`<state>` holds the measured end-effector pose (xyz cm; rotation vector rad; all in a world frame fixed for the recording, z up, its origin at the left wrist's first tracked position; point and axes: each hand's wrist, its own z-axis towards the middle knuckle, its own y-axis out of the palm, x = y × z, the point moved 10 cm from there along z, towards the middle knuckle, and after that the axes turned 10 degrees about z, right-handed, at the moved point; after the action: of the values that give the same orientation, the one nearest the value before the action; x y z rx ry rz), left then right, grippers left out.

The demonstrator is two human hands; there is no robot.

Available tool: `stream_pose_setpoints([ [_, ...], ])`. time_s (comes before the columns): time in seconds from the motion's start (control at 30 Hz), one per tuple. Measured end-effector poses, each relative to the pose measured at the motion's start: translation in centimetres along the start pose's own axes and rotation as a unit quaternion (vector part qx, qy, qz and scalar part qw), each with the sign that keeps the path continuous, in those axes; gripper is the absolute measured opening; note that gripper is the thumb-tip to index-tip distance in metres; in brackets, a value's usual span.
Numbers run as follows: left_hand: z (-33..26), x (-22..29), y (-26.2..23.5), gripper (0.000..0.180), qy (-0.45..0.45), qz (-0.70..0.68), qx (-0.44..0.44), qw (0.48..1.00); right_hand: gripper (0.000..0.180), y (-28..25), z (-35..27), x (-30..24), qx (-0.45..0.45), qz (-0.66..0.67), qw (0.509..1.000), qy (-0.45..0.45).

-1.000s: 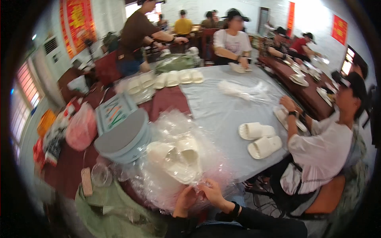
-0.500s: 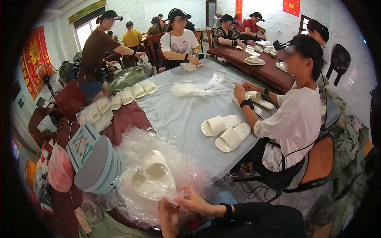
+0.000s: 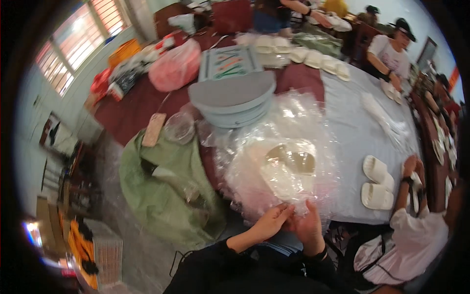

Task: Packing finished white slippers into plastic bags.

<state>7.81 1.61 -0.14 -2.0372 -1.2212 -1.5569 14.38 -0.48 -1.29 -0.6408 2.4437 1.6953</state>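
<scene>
left hand (image 3: 270,223): fingers curled together, pinching the near edge of the clear plastic bag (image 3: 279,161). right hand (image 3: 308,225): fingers (image 3: 311,207) extended upward and held close together, tips pressed against the same bag edge. hands touching each other at the near rim of the tabletop (image 3: 357,142).

bag located directly beyond both hands, crumpled and spread over the tabletop. white slippers (image 3: 286,164) visible inside the bag, long axis running roughly left to right; toe direction cannot be told through the plastic.

both forearms in dark sleeves (image 3: 235,259), entering from the lower edge and converging. wrists slightly bent.

beyond the bag: stack of grey lids (image 3: 234,100). right of the bag: loose pair of white slippers (image 3: 377,183), beside a seated person in a white shirt (image 3: 416,242).
</scene>
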Motion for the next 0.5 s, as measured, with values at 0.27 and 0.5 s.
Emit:
stream_pose_setpoints([
  [0.27,-4.9,1.9,-6.4,0.024,0.056,0.172,0.149,0.972,0.047,-0.2,0.4,-0.2,0.070,0.056,0.995,-0.047],
  [0.5,-12.4,1.5,-22.5,0.043,0.047,0.441,0.579,0.684,0.045,-1.4,0.4,-1.6,0.088,0.026,0.995,-0.042],
])
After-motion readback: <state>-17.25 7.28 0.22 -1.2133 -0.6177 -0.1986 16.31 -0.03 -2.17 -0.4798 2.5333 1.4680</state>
